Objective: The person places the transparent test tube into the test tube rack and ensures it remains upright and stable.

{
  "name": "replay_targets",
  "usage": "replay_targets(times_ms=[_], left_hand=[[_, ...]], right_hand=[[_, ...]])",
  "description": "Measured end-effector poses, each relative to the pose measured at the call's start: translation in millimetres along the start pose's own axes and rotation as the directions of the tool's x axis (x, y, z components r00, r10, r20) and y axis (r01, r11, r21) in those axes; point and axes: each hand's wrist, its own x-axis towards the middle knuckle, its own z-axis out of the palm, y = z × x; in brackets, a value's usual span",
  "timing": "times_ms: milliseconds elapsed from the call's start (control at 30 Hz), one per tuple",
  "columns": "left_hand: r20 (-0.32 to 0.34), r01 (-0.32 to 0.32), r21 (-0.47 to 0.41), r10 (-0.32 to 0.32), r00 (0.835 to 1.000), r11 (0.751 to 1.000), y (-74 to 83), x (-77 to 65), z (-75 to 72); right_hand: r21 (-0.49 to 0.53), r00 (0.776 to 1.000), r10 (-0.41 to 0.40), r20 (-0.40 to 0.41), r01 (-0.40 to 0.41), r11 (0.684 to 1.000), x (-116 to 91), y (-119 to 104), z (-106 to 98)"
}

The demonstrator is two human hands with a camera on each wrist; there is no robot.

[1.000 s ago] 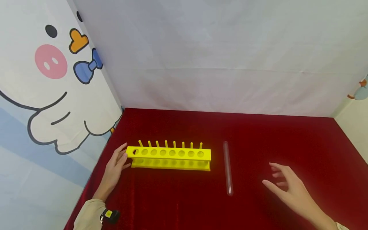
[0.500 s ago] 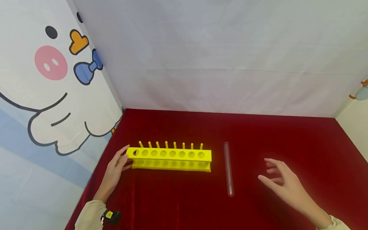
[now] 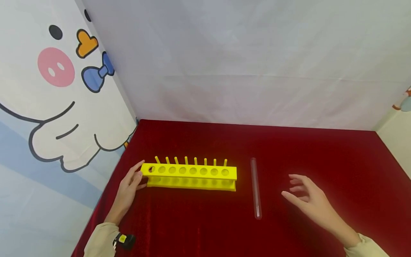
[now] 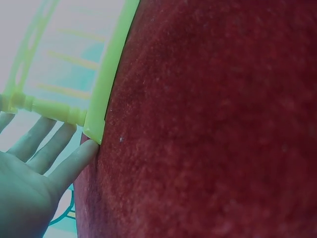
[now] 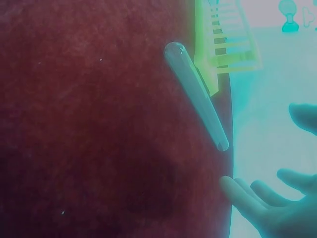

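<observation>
A yellow test tube rack (image 3: 189,176) with a row of round holes and upright pegs along its back stands left of centre in the head view. My left hand (image 3: 126,191) is at its left end. In the left wrist view the straight fingertips of that hand (image 4: 29,191) touch the end of the rack (image 4: 105,89). A clear glass test tube (image 3: 256,194) lies right of the rack, its rounded end toward me. To the right of the tube, my right hand (image 3: 311,200) hovers with fingers spread and nothing in it. The right wrist view shows the tube (image 5: 198,101) beyond that hand's fingers.
Dark red cloth (image 3: 199,228) covers the table. A pale curtain (image 3: 244,71) hangs behind it, and a panel with a cartoon figure (image 3: 25,89) stands at the left. A dark wrist device with a yellow-green square (image 3: 125,241) is on my left wrist.
My right hand has moved left, closer to the test tube. My left hand stays at the rack's end; the rack and tube lie as before.
</observation>
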Motion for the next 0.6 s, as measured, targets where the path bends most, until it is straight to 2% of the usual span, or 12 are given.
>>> replay_targets(times_ms=[600], left_hand=[[-0.009,0.005,0.002,-0.005,1.000,1.000,-2.5,5.0,-1.6]], right_hand=[[0.079,0.998,0.029,0.049,-0.032,0.996,17.4,-0.6,13.8]])
